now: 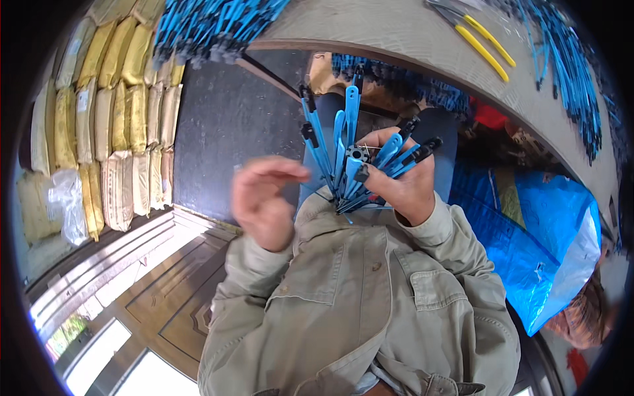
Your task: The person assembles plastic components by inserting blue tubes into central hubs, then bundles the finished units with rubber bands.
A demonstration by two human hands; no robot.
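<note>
My right hand [409, 178] grips a fanned cluster of blue strips [352, 109] with black ends, above my lap. The thumb and fingers close around a small dark round hub [357, 154] with holes in its rim, and the strips spread out around it. Several strips draw together at a low point close to my shirt front. My left hand [264, 198] is raised to the left of the cluster, blurred by motion. Its fingers reach toward the strips, with the thumb apart and nothing visible between them.
A curved table [370, 30] runs ahead, bearing yellow-handled pliers [485, 49] and heaps of similar blue strips [218, 26]. More strips lie below its edge. Wrapped packages [112, 119] are stacked at the left. A blue plastic sack [528, 231] sits at my right, a wooden door [172, 290] lower left.
</note>
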